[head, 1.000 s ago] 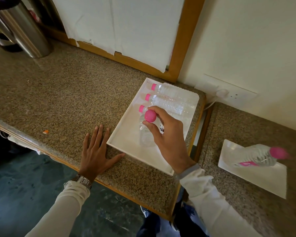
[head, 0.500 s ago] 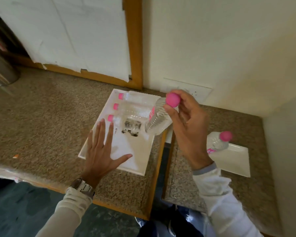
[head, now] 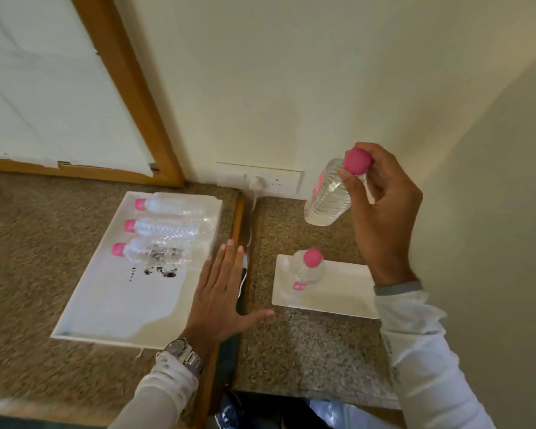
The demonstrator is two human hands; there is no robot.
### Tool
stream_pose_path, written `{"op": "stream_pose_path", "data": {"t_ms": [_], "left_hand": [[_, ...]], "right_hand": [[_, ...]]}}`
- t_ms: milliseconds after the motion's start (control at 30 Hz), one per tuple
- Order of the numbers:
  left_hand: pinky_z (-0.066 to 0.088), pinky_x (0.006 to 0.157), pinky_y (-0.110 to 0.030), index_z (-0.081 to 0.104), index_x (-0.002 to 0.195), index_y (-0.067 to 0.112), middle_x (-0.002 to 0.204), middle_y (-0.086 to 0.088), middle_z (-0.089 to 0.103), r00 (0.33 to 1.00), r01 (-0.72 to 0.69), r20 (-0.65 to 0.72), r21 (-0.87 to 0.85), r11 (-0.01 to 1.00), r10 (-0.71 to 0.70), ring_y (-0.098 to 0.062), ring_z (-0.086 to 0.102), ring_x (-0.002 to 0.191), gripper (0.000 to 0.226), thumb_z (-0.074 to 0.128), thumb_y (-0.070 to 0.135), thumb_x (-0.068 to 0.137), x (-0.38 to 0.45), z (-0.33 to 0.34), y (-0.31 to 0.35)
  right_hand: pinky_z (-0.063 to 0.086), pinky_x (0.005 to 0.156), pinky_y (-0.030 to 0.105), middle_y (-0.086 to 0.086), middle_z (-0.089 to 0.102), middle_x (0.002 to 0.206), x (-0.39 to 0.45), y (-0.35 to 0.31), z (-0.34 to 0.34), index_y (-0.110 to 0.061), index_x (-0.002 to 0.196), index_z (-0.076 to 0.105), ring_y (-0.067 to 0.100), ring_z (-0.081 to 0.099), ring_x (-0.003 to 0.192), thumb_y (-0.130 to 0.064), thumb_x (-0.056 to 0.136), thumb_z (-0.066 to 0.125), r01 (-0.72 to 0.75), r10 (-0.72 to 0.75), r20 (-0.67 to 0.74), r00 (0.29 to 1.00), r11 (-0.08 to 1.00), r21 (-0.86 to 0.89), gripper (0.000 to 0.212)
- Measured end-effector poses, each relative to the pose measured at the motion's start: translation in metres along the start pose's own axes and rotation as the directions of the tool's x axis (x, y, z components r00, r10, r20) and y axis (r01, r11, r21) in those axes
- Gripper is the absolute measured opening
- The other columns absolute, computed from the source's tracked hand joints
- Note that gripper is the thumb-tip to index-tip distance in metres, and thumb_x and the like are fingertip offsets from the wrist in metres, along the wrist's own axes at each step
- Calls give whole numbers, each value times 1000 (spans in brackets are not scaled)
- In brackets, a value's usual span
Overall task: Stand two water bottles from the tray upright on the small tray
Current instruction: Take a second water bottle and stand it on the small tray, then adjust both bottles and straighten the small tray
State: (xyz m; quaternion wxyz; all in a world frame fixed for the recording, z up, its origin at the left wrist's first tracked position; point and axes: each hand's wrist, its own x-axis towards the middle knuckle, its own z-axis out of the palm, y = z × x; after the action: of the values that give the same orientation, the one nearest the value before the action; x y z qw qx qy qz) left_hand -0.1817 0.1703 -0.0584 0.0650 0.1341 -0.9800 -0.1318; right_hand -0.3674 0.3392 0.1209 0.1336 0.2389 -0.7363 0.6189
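Above the speckled granite counter (head: 307, 345), the right hand (head: 381, 209) grips a clear ribbed plastic water bottle with a pink cap (head: 328, 193) by its neck, fingertips closed around the cap, the body hanging tilted in the air beyond the small white rectangular tray (head: 341, 292). One matching capped bottle (head: 310, 269) already stands upright on that tray's left end. The left hand (head: 220, 298) rests flat and empty on the large white tray (head: 112, 308), where three bottles lie. The held bottle looks full, so fairly heavy and thin-walled; a cap hold lets it swing, and the ribbed waist probably offers steadier purchase.
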Motion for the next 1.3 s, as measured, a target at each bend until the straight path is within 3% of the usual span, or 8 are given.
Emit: {"op": "stream_pose_path", "data": {"t_ms": [100, 267, 400, 633, 867, 1000, 1200, 1300], "left_hand": [[28, 124, -57, 17, 159, 6, 169, -16, 16, 997, -1, 76, 15, 1000, 0, -31, 15, 157, 130, 41, 97, 68, 1, 21, 20], [31, 122, -57, 23, 157, 4, 167, -15, 23, 985, 8, 170, 28, 1000, -13, -30, 21, 155, 130, 43, 97, 68, -1, 48, 39], [31, 123, -54, 20, 157, 3, 167, -15, 21, 978, 24, 204, 45, 999, -33, -30, 21, 156, 131, 41, 97, 69, 1, 59, 43], [29, 124, -50, 24, 155, -2, 164, -20, 28, 977, 10, 211, 47, 999, -20, -34, 26, 154, 126, 44, 92, 73, 11, 72, 48], [27, 124, -50, 21, 155, -3, 164, -21, 27, 978, 3, 209, 20, 1000, -7, -35, 24, 154, 124, 48, 87, 75, 15, 79, 49], [29, 124, -51, 21, 155, -3, 164, -21, 26, 981, -3, 193, 8, 1000, 2, -35, 24, 154, 122, 47, 85, 76, 14, 78, 50], [27, 125, -51, 22, 155, -3, 164, -21, 27, 980, -8, 200, -3, 1000, 8, -35, 24, 154, 121, 43, 87, 77, 14, 78, 49], [25, 126, -51, 23, 155, -2, 164, -20, 27, 983, -5, 185, -20, 1000, 9, -33, 23, 155, 119, 39, 87, 78, 13, 74, 48]], "right_hand": [[51, 96, 17, -2, 71, 116, 2, 20, -25, -17, 121, 64, 6, 68, 108, -12, 90, 69, -22, 22, 11, 1000, 999, -38, 32], [53, 97, 30, -6, 72, 112, -17, 57, -59, -26, 121, 64, 15, 69, 108, -19, 89, 69, -105, 115, 64, 991, 985, -137, 33], [52, 88, 17, -28, 67, 106, -39, 76, -75, -29, 117, 65, -6, 65, 97, -18, 89, 71, -158, 180, 106, 978, 970, -186, 31], [46, 88, 2, -40, 62, 107, -70, 90, -82, -28, 120, 65, -17, 62, 102, -11, 86, 75, -224, 252, 133, 959, 955, -194, 39], [49, 92, 8, -22, 67, 112, -83, 98, -86, -17, 120, 67, -14, 61, 104, -9, 87, 74, -249, 293, 188, 938, 942, -223, 34], [50, 97, 14, -3, 71, 118, -89, 100, -88, -11, 122, 67, 4, 65, 109, -12, 88, 73, -256, 304, 201, 931, 937, -237, 34], [54, 98, 21, -3, 71, 118, -88, 100, -89, -9, 121, 67, 12, 68, 110, -11, 86, 75, -226, 278, 192, 941, 941, -253, 37], [53, 98, 20, -7, 70, 116, -83, 98, -92, -13, 119, 67, 10, 67, 110, -22, 82, 79, -225, 283, 219, 934, 940, -255, 40]]}}
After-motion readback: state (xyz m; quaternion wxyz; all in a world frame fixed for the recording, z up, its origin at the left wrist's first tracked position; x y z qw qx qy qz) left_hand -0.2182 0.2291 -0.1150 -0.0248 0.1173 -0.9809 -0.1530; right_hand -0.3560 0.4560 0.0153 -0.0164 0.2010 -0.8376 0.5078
